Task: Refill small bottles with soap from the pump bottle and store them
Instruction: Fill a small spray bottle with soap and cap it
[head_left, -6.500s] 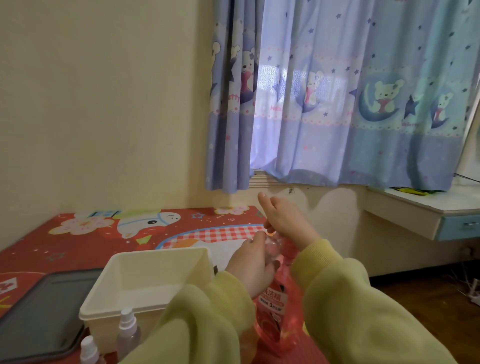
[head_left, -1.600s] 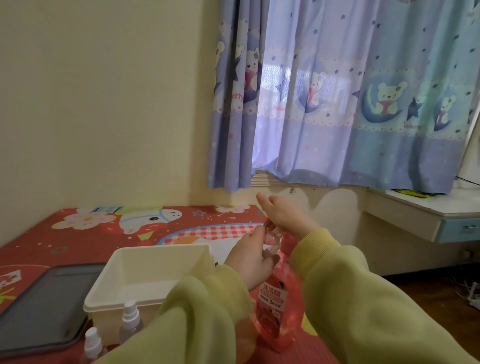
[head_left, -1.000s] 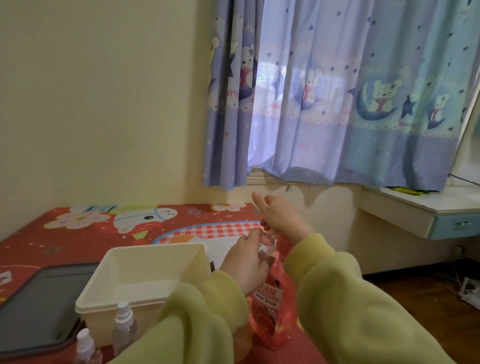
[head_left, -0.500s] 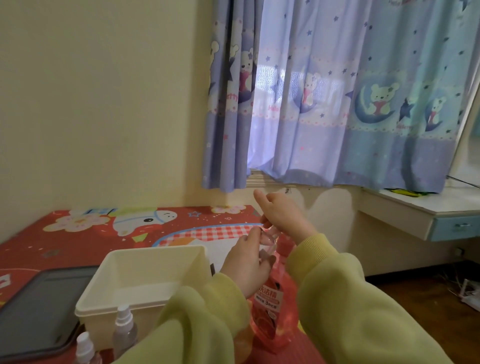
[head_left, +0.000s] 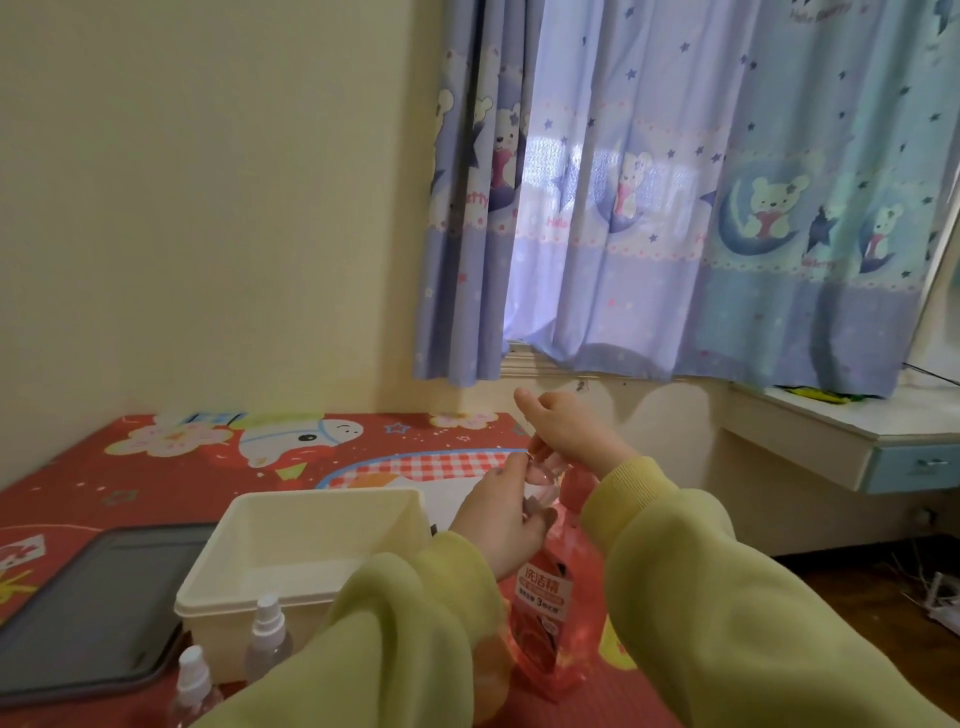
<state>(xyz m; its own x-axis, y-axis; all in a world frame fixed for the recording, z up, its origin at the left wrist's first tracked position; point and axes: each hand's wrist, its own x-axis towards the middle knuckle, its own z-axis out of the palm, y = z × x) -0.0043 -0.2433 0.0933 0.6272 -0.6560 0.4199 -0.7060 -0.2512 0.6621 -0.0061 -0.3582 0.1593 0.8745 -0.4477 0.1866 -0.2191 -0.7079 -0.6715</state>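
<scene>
My left hand (head_left: 501, 525) grips the small clear bottle (head_left: 540, 480) at the top of the pump bottle (head_left: 545, 613), at 3 o'clock of the white tub (head_left: 291, 597). My right hand (head_left: 566, 431), fingers rather straight, presses down. I should pump slowly.

white bin (head_left: 311, 525) left of pump bottle (head_left: 545, 623), two spray bottles (head_left: 267, 634) before it, open mat (head_left: 156, 467) beyond
</scene>
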